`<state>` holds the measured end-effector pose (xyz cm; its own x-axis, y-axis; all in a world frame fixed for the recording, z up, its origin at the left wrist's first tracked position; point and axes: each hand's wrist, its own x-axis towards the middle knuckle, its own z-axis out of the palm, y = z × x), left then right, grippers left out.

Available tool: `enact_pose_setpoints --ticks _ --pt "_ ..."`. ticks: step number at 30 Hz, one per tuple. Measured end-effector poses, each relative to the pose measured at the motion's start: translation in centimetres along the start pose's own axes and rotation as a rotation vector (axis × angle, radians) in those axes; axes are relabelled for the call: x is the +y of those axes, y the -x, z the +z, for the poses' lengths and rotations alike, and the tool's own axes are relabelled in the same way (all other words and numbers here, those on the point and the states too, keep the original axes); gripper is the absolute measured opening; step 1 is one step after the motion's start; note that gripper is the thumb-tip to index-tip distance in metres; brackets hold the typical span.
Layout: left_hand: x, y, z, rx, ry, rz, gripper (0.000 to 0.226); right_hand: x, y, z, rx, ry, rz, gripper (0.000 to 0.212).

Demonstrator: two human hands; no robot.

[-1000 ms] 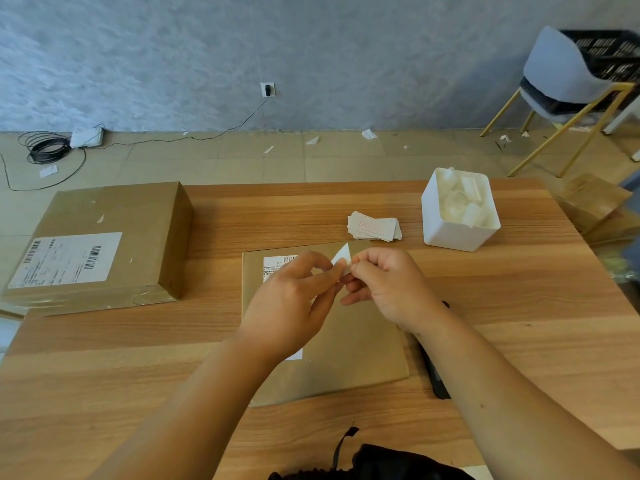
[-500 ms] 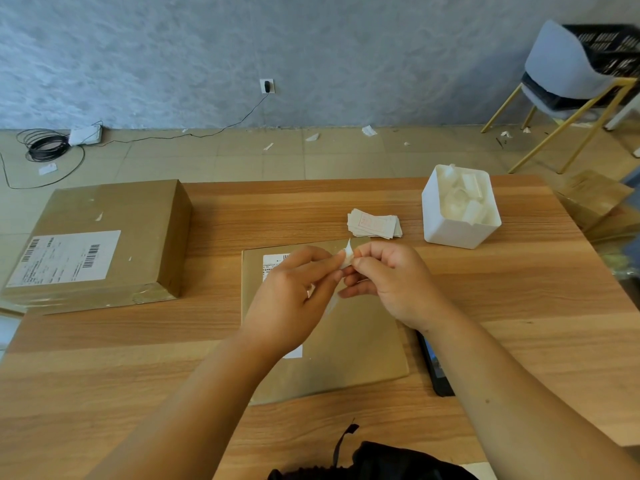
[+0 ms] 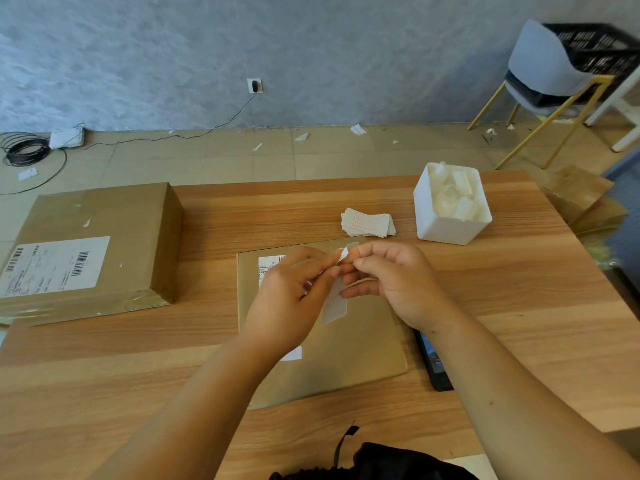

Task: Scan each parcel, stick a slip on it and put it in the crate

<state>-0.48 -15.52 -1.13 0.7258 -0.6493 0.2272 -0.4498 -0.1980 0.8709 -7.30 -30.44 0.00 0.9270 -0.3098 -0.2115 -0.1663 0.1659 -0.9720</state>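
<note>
Wooden table (image 3: pixel 502 306) fills the view, with a grey wall behind. A taped box (image 3: pixel 104 220) sits at its left edge, and a flat parcel (image 3: pixel 346 358) lies in the middle. Off the table at far right, a black crate (image 3: pixel 595 46) rests on a chair. A white tub (image 3: pixel 450 216) stands on the far side. The left hand (image 3: pixel 287 299) and right hand (image 3: pixel 398 282) meet above the parcel, and a pile of slips (image 3: pixel 367 222) lies just beyond them. Thumb and forefinger of each hand pinch one slip (image 3: pixel 335 303), which hangs between them.

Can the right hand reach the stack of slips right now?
Probably, once freed: nothing lies between the right hand and the stack of slips, but it and the left hand pinch a slip.
</note>
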Motion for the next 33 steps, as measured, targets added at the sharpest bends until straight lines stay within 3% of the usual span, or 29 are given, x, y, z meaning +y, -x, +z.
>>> enact_pose_setpoints --ticks 9,22,33 --pt "-0.4 0.1 -2.0 -0.004 -0.118 0.135 0.029 -0.7 -0.3 2.3 0.071 0.058 0.021 0.028" --pt "-0.4 -0.2 -4.1 0.043 -0.084 0.013 0.005 -1.0 0.2 5.0 0.101 0.176 0.041 0.023" --pt "-0.9 -0.1 -4.4 -0.002 -0.082 -0.007 0.003 -0.5 0.6 5.9 0.156 0.244 0.045 0.021"
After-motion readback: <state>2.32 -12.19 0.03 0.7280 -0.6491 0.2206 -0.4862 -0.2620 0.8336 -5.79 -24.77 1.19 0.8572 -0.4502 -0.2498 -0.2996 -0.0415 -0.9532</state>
